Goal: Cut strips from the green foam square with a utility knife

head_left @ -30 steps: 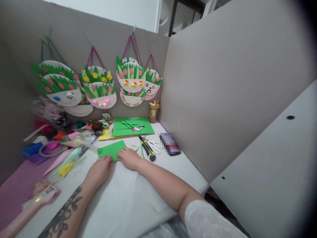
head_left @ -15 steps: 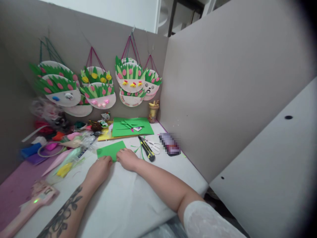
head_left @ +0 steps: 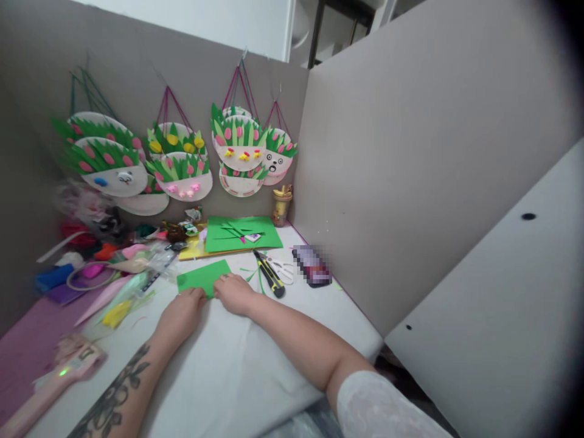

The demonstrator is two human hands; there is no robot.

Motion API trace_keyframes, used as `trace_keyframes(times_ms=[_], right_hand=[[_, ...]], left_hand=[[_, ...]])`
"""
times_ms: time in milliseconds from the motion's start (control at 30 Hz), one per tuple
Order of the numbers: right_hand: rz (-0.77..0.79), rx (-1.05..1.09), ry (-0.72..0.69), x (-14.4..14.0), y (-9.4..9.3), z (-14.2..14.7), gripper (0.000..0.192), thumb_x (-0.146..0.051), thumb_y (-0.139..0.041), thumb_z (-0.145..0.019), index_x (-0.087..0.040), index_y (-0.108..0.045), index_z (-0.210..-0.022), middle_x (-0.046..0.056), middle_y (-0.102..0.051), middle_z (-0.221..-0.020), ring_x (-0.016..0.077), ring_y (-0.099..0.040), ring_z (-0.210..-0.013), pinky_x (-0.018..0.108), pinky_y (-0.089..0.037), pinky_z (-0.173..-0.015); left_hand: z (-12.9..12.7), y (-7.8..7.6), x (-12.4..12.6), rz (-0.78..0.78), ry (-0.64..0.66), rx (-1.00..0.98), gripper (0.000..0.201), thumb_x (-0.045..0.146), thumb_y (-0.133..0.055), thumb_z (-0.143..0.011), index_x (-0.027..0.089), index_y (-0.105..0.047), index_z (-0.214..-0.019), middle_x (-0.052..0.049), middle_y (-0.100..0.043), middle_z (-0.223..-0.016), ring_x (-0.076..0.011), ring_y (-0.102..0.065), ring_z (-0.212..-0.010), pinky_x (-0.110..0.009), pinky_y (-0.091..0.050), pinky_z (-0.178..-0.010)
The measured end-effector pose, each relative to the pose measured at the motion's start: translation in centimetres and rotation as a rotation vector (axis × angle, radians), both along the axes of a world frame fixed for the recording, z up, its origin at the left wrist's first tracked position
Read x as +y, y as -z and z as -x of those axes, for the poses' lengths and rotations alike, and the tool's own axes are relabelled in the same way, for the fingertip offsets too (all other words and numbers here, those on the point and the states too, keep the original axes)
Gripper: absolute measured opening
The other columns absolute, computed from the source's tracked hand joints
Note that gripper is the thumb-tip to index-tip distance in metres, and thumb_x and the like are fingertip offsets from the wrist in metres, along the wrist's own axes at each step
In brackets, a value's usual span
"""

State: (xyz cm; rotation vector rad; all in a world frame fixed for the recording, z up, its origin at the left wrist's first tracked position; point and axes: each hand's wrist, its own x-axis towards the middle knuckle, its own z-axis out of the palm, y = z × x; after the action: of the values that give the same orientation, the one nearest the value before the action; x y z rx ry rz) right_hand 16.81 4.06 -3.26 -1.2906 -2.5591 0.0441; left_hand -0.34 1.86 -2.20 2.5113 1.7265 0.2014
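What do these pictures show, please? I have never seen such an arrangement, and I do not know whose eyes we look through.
No machine here: a person wears a camera on the head, looking forward and down. The left hand and right hand touch the near part of a green sheet on the white table; whether they pinch or press is unclear. To its right lie a cutter, scissors and a phone. Decorated plates hang behind.

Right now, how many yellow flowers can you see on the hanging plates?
4, all on one back plate: the first flower at left, then the second flower, third flower and fourth flower at far right. More may be hidden.
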Motion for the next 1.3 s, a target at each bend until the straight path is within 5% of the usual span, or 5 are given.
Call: trace_keyframes(times_ms=[1300], right_hand=[[0.027,0.006,0.007,0.03,-0.08,0.0,0.015,-0.023,-0.048,-0.089,-0.018,-0.06,-0.095,0.008,-0.062,-0.096,0.022,-0.054,-0.092,0.034,-0.044,-0.081]], left_hand=[[-0.18,-0.26,-0.08,0.023,-0.033,0.024,0.03,0.027,-0.029,-0.09,0.017,-0.058,-0.09,-0.011,-0.064,-0.09,-0.0238,-0.06,-0.086,-0.033,-0.041,-0.075]])
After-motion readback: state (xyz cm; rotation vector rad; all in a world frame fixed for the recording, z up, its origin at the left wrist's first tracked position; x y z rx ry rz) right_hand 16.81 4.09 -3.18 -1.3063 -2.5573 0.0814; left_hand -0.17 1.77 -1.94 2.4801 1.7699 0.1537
